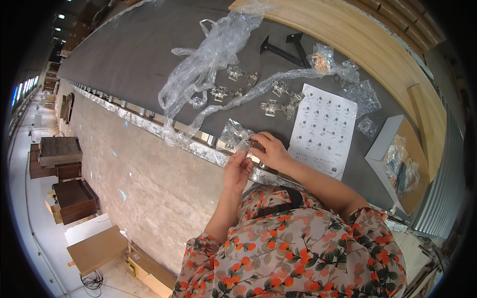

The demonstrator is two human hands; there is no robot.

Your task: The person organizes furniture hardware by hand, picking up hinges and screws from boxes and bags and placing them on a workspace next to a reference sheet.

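Note:
A small clear plastic bag (232,136) with shiny metal pieces inside lies at the near edge of the dark table. My left hand (237,171) pinches the end of this bag from below. Just to its right, my right hand (272,151) has bent fingers closed on the same bag end, their tips almost meeting the left ones. Beyond the hands, metal cabinet hinges (271,108) lie in pairs, with another hinge (219,93) farther left. A white printed sheet (323,130) with rows of small part pictures lies right of my right hand.
Crumpled clear plastic wrap (211,54) trails over the table to its near edge. Black metal brackets (283,52) and a bag of wooden dowels (321,62) lie farther back. An open cardboard box (381,139) with bagged parts stands right. A long wooden board (343,31) borders the back.

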